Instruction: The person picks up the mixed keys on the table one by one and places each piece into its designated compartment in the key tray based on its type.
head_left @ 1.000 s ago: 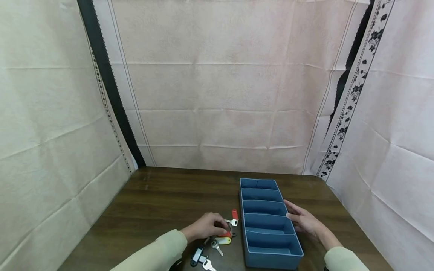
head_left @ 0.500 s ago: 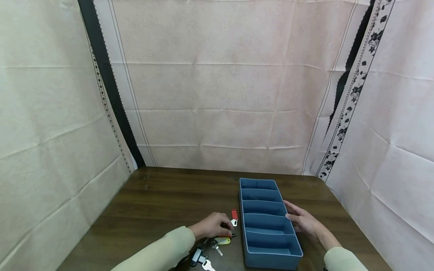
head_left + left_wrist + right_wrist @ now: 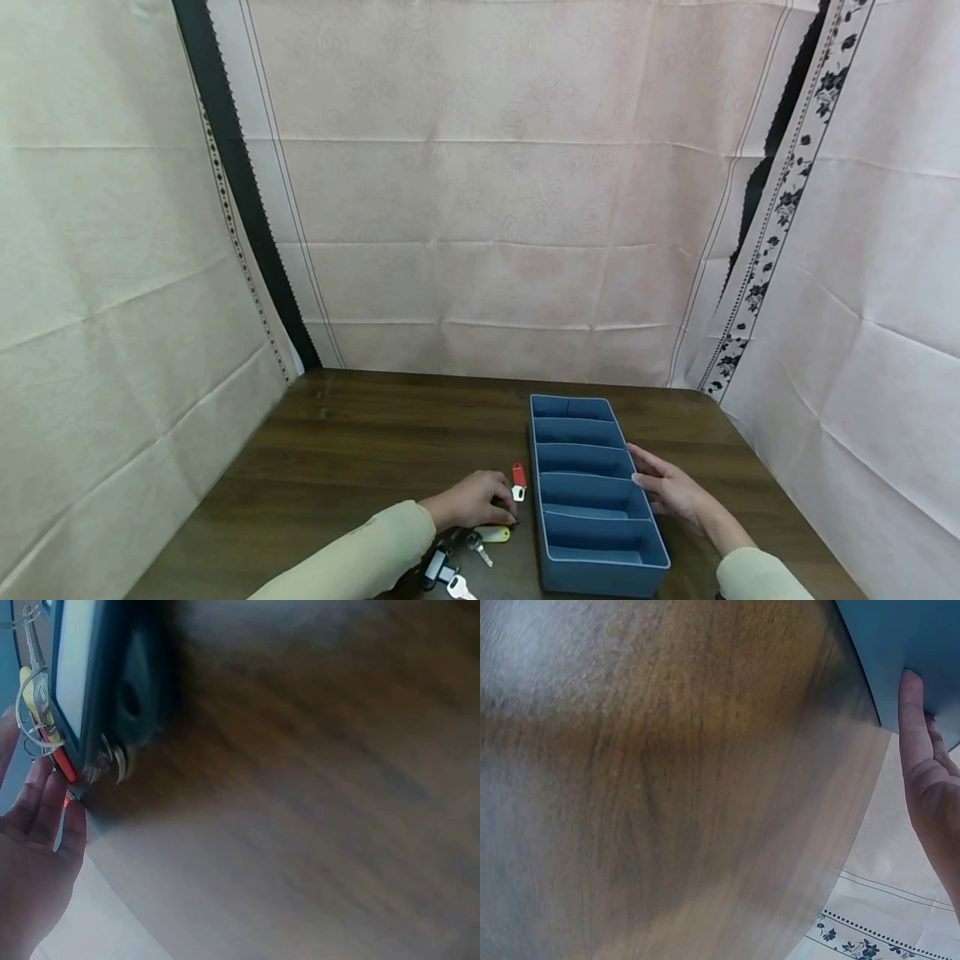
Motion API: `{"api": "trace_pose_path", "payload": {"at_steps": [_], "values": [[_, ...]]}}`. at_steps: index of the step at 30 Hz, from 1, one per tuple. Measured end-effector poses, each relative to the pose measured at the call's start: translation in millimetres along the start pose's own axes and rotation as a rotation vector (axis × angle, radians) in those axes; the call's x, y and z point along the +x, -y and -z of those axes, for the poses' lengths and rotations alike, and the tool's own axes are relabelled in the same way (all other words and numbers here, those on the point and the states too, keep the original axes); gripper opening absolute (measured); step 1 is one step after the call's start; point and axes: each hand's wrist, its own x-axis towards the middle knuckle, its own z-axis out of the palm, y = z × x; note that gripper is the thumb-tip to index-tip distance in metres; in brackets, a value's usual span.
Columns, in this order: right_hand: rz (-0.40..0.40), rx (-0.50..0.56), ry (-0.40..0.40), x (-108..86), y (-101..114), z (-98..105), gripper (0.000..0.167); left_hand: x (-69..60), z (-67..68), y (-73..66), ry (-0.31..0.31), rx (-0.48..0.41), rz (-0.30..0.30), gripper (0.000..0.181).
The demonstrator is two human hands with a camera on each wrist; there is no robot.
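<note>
Holds the left hand point(image 3: 478, 500) low over a dark brown wood-grain table point(image 3: 375, 433), just left of a blue rectangular plastic organiser point(image 3: 594, 498) with five compartments in a row. Bends the thumb and fingers downward with a narrow gap between, close to a flat orange-red key tag point(image 3: 63, 763). Cannot tell from the head or left wrist view whether pinches this tag or only touches it. Lies beside a yellow-green key tag point(image 3: 493, 534) and thin silver rings point(image 3: 37, 712).

Rests the right hand point(image 3: 678, 492) against the organiser's right outer wall, with fingers nearly straight on the wall and thumb at the rim; touches without curling round it.

Shows a red key tag with a silver key point(image 3: 519, 482) on the table, between the left hand and the organiser. Shows nearer the camera a loose-hanging silver key point(image 3: 480, 550), a black key tag with a pale panel point(image 3: 435, 567) and a pale-headed key point(image 3: 459, 587). Includes light green sleeves point(image 3: 367, 546) on both arms and pale creased cloth point(image 3: 480, 192) behind the table.
</note>
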Motion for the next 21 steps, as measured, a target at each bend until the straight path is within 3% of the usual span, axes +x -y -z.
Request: {"api": "trace_pose_path", "payload": {"at_steps": [7, 16, 21], "values": [[-0.006, 0.005, 0.010, 1.1, 1, 1, 0.063, -2.3, 4.6, -4.6, -0.034, -0.067, 0.027, 0.006], [-0.005, -0.004, -0.002, 0.9, -1, 1, 0.063, -2.7, 20.3, -8.6, -0.161, -0.194, 0.071, 0.007], [-0.003, -0.012, -0.011, 2.1, -2, 1, 0.064, -2.5, 29.0, -10.2, -0.198, -0.278, 0.106, 0.006]]}}
